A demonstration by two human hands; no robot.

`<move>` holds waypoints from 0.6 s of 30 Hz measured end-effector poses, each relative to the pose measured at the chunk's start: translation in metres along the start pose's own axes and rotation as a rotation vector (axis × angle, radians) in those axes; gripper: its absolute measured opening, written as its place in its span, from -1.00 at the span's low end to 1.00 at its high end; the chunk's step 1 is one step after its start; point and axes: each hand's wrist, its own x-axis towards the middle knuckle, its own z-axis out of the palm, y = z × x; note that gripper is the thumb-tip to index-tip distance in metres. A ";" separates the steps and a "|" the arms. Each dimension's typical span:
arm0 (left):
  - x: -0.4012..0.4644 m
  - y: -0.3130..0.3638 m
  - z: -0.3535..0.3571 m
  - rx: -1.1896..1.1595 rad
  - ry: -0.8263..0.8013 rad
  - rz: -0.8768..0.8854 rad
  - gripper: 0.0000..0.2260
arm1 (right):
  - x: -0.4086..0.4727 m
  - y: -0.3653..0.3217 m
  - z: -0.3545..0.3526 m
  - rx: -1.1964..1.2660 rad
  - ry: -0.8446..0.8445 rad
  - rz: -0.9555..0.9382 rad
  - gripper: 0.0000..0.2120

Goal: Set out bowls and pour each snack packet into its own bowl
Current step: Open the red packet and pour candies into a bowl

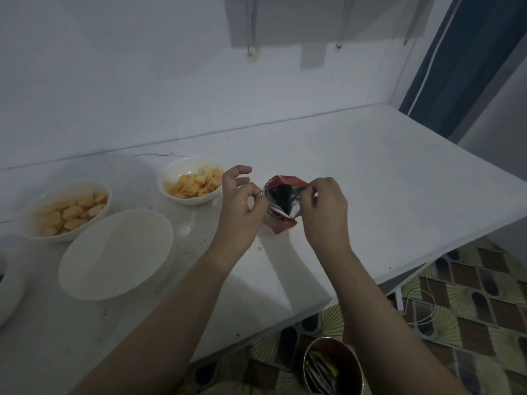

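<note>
1. Both hands pinch the red snack packet (pixel 281 205) at its torn mouth: left hand (pixel 238 205) holds the near-left lip between thumb and forefinger with the other fingers fanned loose, right hand (pixel 323 210) nips the right lip. Mouth is pulled apart, silver lining showing.
2. Packet is held up over the white counter (pixel 370 172), just right of the far filled bowl (pixel 190 185); cannot tell if its bottom touches the counter.
3. Handling guess: thin foil film, very light, crinkly, no stiffness of its own. Slick surface, so a lip pinch can slip if tugged hard.
4. Contents not visible inside; likely brittle crisps, so don't squeeze the body.
5. Best hold for pouring: one hand around the lower body or bottom seam, the other steadying the open lip, then tip.
6. Target is probably the empty bowl (pixel 115 253), near-left and well apart from the packet, so it needs a carry across.
7. Second filled bowl (pixel 67 210) sits far left; both hold orange pieces already.
8. Metal bin (pixel 332 367) on the floor holds what look like wrappers.
</note>
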 end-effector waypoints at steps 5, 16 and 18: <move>-0.005 0.017 0.003 0.002 0.137 0.020 -0.87 | -0.002 -0.020 -0.004 -0.008 0.048 -0.067 -0.83; 0.022 0.016 -0.025 -0.011 -0.032 -0.549 -0.72 | -0.009 -0.067 -0.015 0.195 0.061 -0.301 -0.84; 0.026 0.019 -0.040 -0.090 0.001 -0.606 -0.64 | -0.010 -0.085 -0.014 0.250 0.042 -0.345 -0.83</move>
